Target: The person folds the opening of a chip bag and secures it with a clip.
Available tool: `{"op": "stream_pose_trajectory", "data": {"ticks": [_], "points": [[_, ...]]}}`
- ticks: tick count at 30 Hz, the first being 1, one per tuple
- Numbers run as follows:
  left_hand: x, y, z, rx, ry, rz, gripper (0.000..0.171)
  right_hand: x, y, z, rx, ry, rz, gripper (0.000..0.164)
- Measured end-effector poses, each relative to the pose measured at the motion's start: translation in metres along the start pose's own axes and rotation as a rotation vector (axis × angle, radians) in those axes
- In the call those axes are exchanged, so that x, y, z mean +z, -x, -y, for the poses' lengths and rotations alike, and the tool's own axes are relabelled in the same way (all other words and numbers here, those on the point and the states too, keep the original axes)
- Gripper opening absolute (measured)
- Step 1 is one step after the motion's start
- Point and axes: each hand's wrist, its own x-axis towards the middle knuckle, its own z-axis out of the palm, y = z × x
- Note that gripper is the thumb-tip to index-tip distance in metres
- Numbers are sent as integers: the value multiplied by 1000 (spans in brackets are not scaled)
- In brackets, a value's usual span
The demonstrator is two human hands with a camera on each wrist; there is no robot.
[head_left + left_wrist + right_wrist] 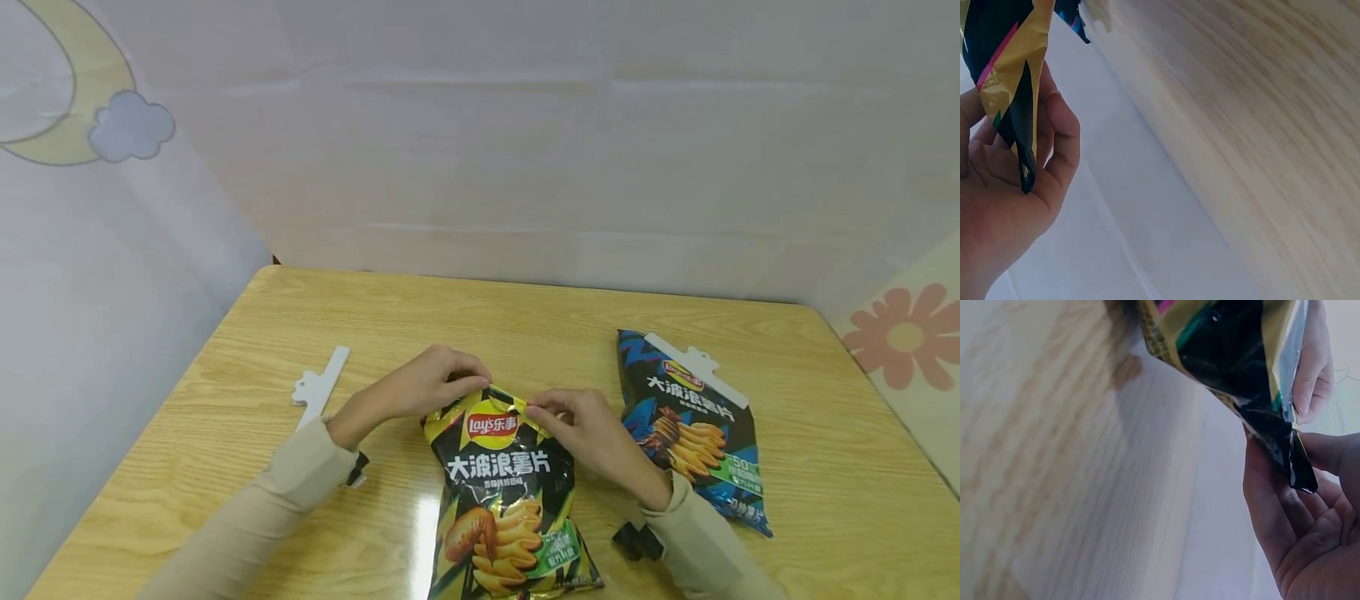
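A black and yellow Lay's potato chip bag (498,492) stands in front of me at the near middle of the table, its printed face towards me. At its upper left corner my left hand (431,383) pinches the top edge between thumb and fingers. My right hand (588,429) grips the same edge at the upper right, where the top looks folded over. Seen from the left wrist, the bag's narrow end (1025,144) dips into the curled left hand. The right wrist view shows a dark corner (1300,465) of the bag between the right thumb and fingers.
On the left of the wooden table (390,308) lies a white bag clip (322,387). To the right, a blue and black chip bag (686,425) lies with another white clip (697,367) across its top. A pale wall hanging (480,167) rises behind the table.
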Motion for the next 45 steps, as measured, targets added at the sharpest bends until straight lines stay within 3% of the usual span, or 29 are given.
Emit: {"op": "stream_pose_trajectory", "data": {"ticks": [5,18,23,45], "points": [[1,2,1,5,-8,-12,25,0,0,0,-3,-3,-2,21],[-3,11,9,-58,-16,-61,24,1,1,1,22,0,4,21],[-6,16,14,-45,-28,-74,25,1,1,1,25,8,4,21],[-19,39,25,-120,-62,-142,33,0,1,0,27,22,3,22]]}}
